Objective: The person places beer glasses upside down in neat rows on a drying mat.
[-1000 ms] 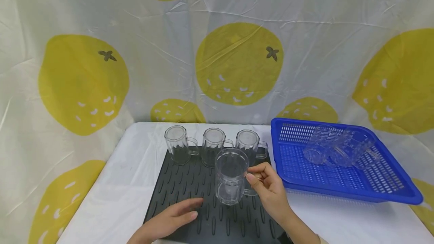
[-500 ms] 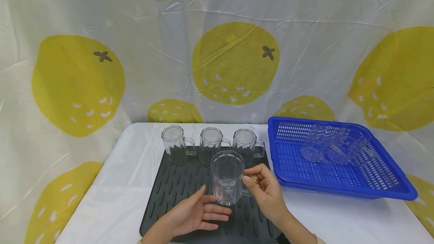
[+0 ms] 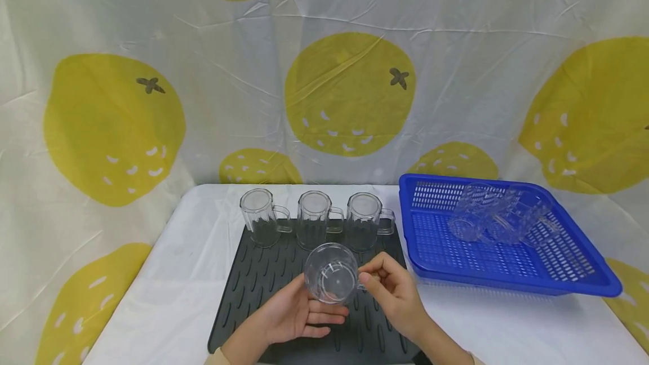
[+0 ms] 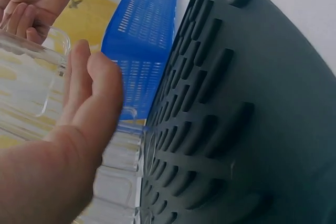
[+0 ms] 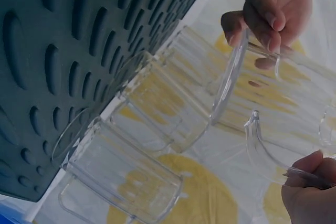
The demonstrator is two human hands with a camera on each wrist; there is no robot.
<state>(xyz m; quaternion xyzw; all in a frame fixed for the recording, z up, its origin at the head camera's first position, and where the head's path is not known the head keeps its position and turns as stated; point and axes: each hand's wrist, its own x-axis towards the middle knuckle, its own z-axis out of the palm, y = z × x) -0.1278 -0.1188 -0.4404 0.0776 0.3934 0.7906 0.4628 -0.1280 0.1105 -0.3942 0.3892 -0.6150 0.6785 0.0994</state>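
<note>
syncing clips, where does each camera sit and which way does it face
Head: on the head, facing forward and down at the held mug; left hand and right hand show.
Left wrist: worn there, facing past the left hand toward the blue basket; both hands show.
Right wrist: worn there, facing the standing mugs; both hands show.
Both wrist views share the held mug.

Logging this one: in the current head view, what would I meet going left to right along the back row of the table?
First clear mug → second clear mug → third clear mug → blue basket.
</note>
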